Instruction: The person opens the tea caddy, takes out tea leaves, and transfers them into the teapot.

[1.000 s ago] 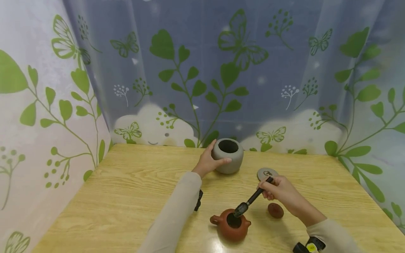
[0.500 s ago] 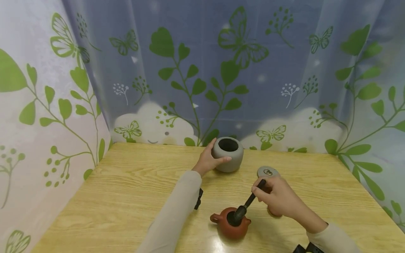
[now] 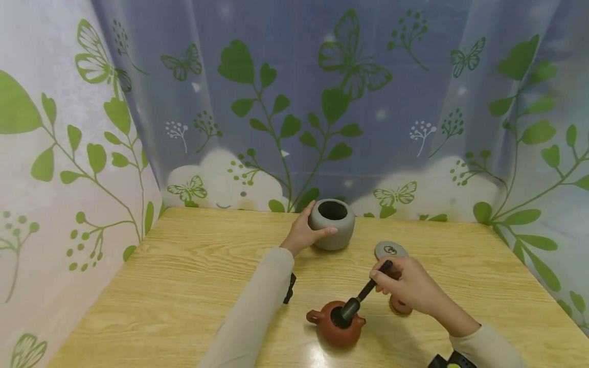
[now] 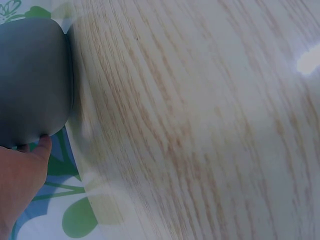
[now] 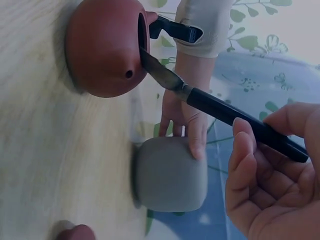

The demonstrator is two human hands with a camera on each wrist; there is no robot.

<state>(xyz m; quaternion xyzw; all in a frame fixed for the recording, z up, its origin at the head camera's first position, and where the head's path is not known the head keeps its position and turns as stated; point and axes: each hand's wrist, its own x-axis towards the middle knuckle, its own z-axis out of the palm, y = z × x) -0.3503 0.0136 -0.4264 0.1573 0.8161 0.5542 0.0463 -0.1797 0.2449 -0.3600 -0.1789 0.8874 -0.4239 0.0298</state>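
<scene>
A grey round jar (image 3: 338,235) with a wide dark mouth stands near the table's back edge. My left hand (image 3: 303,232) grips its left side, thumb across the front and fingers round the back. Closer to me sits a reddish-brown clay teapot (image 3: 338,332), lidless, its handle to the left and spout to the right. My right hand (image 3: 409,283) pinches the black handle of a small tea scoop (image 3: 351,308). The scoop slants down into the teapot's opening, its tip hidden inside; in the right wrist view its metal blade (image 5: 162,75) enters the mouth.
The jar's grey lid (image 3: 386,249) with a ring on top lies right of the jar. The teapot's round lid (image 3: 400,305) rests partly behind my right hand. A patterned curtain (image 3: 294,102) hangs right behind the wooden table (image 3: 193,266).
My right hand has turned over and the scoop with it, so its hollow no longer faces up and its end sits lower in the teapot. The left hand and jar have stayed put.
</scene>
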